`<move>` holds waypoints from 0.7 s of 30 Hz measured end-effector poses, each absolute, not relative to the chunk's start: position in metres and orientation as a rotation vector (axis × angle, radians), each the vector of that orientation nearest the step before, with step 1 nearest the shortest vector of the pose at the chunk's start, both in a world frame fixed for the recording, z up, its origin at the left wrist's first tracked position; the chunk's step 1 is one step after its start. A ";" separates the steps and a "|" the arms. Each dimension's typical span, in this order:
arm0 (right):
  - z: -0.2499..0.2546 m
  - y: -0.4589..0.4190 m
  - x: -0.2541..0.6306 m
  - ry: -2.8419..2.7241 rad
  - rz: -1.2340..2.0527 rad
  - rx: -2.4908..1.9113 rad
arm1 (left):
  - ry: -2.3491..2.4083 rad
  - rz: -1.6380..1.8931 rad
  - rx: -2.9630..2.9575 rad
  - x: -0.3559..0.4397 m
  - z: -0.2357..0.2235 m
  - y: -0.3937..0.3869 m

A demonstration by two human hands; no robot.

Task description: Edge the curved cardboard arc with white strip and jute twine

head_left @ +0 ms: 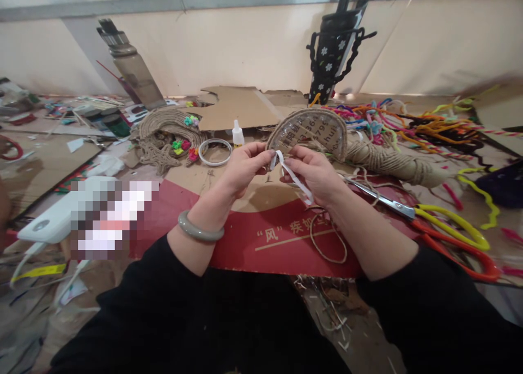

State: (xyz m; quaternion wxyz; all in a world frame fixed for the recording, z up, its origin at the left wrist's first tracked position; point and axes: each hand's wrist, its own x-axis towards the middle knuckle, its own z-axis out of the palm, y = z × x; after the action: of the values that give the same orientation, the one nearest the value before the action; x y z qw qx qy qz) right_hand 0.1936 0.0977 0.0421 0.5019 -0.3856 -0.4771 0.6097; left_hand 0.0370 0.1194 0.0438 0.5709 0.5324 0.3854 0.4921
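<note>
My left hand [245, 166] and my right hand [314, 172] meet above a red printed cardboard sheet [261, 238]. Both pinch a narrow white strip [292, 175] that looks like tape backing; its free end hangs down by my right palm. A grey-green bangle [199, 230] sits on my left wrist. Just behind my hands stands a half-round piece [312, 132] edged with jute cord. A loop of thin twine [327, 243] lies under my right forearm.
Scissors with yellow and red handles [445, 227] lie to the right. A tape ring [214, 151], a small glue bottle [237, 134], coiled jute rope [167, 126], a twine bundle [392, 161], colourful pipe cleaners [425, 126] and two bottles [133, 69] fill the back. A white device [53, 216] lies left.
</note>
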 end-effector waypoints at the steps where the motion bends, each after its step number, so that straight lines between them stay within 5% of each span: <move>1: 0.042 0.098 0.193 -1.155 1.465 -0.945 | 0.907 1.157 1.236 0.037 0.044 0.119; 21: 0.043 0.097 0.193 -1.251 1.323 -0.943 | 0.827 1.110 1.114 0.037 0.050 0.117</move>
State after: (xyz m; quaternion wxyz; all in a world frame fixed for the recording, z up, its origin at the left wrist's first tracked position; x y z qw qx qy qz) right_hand 0.1926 0.0972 0.0434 0.5189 -0.3931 -0.5214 0.5517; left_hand 0.0369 0.1165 0.0500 0.6306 0.4866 0.3612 0.4849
